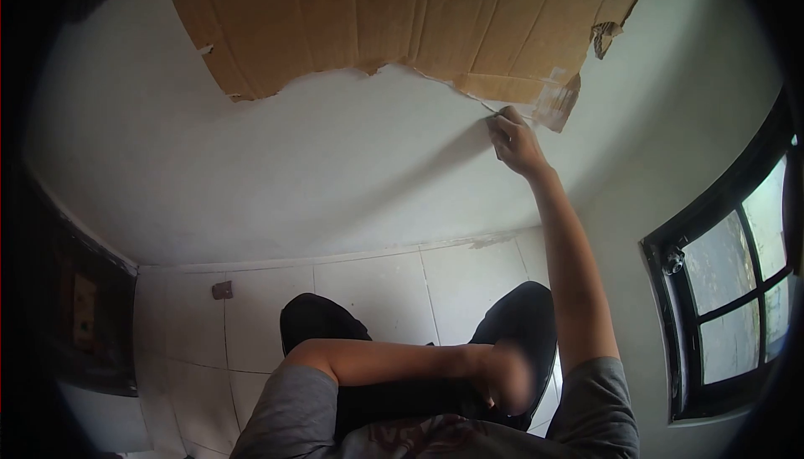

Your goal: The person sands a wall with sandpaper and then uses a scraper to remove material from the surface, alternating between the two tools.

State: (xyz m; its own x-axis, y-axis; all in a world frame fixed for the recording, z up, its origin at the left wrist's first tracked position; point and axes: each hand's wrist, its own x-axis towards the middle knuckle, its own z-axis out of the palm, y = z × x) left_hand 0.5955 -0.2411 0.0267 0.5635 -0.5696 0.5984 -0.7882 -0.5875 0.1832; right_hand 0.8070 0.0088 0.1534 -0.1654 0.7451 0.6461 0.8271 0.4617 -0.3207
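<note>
The right hand (515, 142) reaches up and forward along a straight arm to a white wall (335, 174). Its fingers (501, 128) are drawn together at the tip, pinched on something thin and pale at the wall, just below the torn lower edge of a cardboard sheet (402, 15). What the thin thing is cannot be told; it looks like a narrow strip or blade running up and to the left from the fingertips. The cardboard is brown and ragged along its bottom edge, and it lies flat against the wall across the top of the view. Its lower right corner (559, 103) is smeared white and sits just beside the right hand.

The left arm (394, 363) is bent across the body, low in the view, resting over the knees. The left hand (507, 379) is blurred, and whether its fingers are open or closed cannot be told. The person wears a grey shirt (293, 417) and dark trousers (318, 321), with both knees raised.

Below the wall is a pale tiled floor (377, 287), with a small grey object (222, 290) lying on it to the left. A dark-framed window (729, 291) with several panes stands at the right. A dark doorway or frame (84, 317) shows at the left edge.
</note>
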